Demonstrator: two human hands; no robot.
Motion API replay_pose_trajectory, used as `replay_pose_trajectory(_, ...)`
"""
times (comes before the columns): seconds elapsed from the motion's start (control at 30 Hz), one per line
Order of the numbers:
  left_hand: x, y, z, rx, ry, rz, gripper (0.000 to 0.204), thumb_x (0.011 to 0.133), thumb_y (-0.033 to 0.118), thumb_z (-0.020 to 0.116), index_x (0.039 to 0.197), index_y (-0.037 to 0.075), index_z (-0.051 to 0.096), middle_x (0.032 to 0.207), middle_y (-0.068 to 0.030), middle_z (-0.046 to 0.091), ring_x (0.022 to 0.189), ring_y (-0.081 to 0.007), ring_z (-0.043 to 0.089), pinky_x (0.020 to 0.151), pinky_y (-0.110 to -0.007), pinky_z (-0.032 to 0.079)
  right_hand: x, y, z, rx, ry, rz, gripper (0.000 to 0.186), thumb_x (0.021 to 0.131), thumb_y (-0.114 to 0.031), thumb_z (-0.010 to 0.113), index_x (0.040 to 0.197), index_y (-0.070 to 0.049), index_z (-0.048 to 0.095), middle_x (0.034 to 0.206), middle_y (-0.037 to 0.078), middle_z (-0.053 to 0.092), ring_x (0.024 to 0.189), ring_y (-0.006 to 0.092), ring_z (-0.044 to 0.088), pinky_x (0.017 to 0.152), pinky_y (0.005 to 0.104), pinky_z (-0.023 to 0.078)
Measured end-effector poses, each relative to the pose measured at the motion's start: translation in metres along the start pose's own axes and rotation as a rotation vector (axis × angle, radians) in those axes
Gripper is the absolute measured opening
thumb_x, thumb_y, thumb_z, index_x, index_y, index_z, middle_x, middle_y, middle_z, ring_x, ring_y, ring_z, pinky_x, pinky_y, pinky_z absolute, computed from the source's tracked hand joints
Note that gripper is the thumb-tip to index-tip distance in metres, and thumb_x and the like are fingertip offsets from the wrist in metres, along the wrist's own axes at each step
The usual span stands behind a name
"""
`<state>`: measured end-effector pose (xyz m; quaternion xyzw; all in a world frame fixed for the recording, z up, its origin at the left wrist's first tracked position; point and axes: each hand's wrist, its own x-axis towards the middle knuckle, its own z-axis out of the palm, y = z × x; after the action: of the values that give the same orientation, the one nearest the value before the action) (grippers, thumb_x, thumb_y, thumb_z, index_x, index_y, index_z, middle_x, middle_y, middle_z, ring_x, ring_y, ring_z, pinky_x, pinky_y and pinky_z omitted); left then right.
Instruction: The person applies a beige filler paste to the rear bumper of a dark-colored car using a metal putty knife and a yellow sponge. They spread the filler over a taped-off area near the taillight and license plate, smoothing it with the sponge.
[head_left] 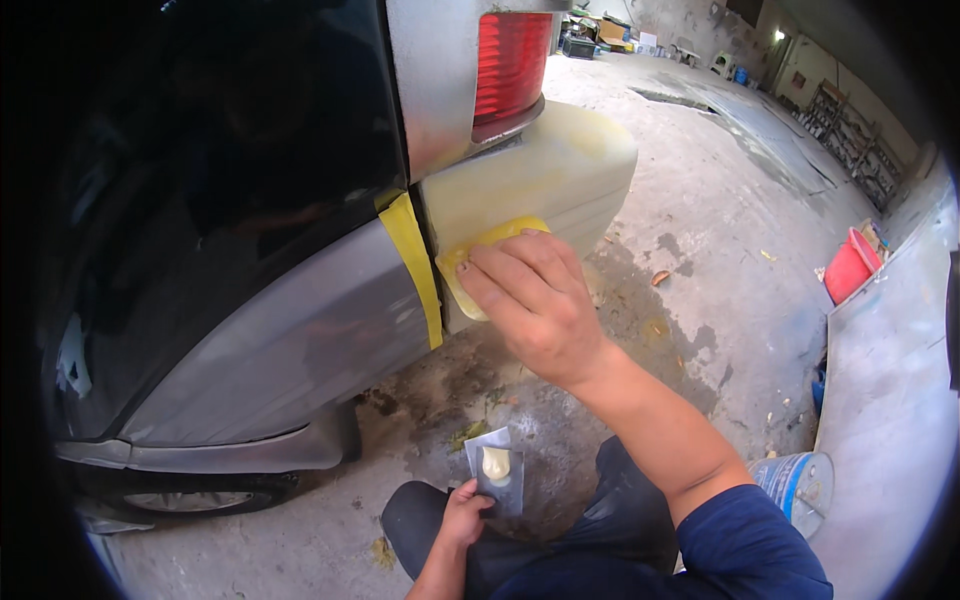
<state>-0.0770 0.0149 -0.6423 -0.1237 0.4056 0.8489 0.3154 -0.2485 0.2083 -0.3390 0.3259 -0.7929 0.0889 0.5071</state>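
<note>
My right hand [548,300] is closed on a yellow putty spreader [462,298] and presses it flat against the pale, filler-coated bumper corner [560,170]. Yellow masking tape [408,260] runs down the grey lower panel [300,310] just left of that corner. Low over my lap, my left hand [462,516] grips a flat grey mixing plate [510,496] by its left edge, thumb on top. A dollop of cream-coloured putty [496,463] lies on the plate. Above the bumper sits a red tail light [510,75].
The dark car body [230,160] fills the left side, with a wheel [200,497] below. A metal pail with a blue band [800,490] stands near my right elbow. Farther right are a red bucket [850,268] and a pale panel [890,370]. Shelving [850,140] lines the back.
</note>
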Motion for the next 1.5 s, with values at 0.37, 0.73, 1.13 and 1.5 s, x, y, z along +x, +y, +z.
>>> replay_pose_trajectory(0.37,-0.005,0.000,0.002,0.012,-0.021,0.018,0.048,0.074,-0.014,0.049,0.116,0.002,0.065,0.108,-0.0063,0.070,0.097,-0.0174,0.065,0.087,-0.029,0.051,0.019,0.008,-0.021,-0.047,0.056,-0.060,0.027,0.073,-0.012,0.060,0.098,-0.004,0.068,0.103,0.005,0.064,0.096,0.0233,0.057,0.088,0.0395,0.046)
replay_pose_trajectory(0.73,-0.004,0.006,0.008,0.009,-0.036,0.020,0.048,0.074,-0.015,0.049,0.116,0.001,0.065,0.108,-0.0063,0.070,0.096,-0.0165,0.065,0.086,-0.028,0.051,0.005,-0.006,-0.007,-0.182,-0.097,-0.147,0.029,0.073,-0.015,0.059,0.099,-0.006,0.068,0.105,0.003,0.063,0.097,0.0217,0.057,0.093,0.0386,0.043)
replay_pose_trajectory(1.13,-0.006,0.003,0.006,0.035,-0.047,0.035,0.047,0.073,-0.015,0.050,0.114,0.000,0.066,0.107,-0.0057,0.070,0.097,-0.0155,0.064,0.087,-0.027,0.048,0.063,0.006,-0.023,-0.230,-0.054,-0.156,0.028,0.075,-0.011,0.057,0.100,-0.006,0.066,0.103,0.004,0.061,0.098,0.0222,0.056,0.089,0.0375,0.043)
replay_pose_trajectory(1.5,-0.009,0.004,0.004,0.083,-0.062,0.056,0.046,0.075,-0.014,0.050,0.116,-0.001,0.065,0.107,-0.0055,0.069,0.096,-0.0148,0.064,0.086,-0.026,0.049,0.030,-0.012,-0.023,-0.276,-0.241,-0.265,0.030,0.073,-0.015,0.058,0.099,-0.004,0.067,0.104,0.004,0.062,0.101,0.0214,0.056,0.093,0.0365,0.042)
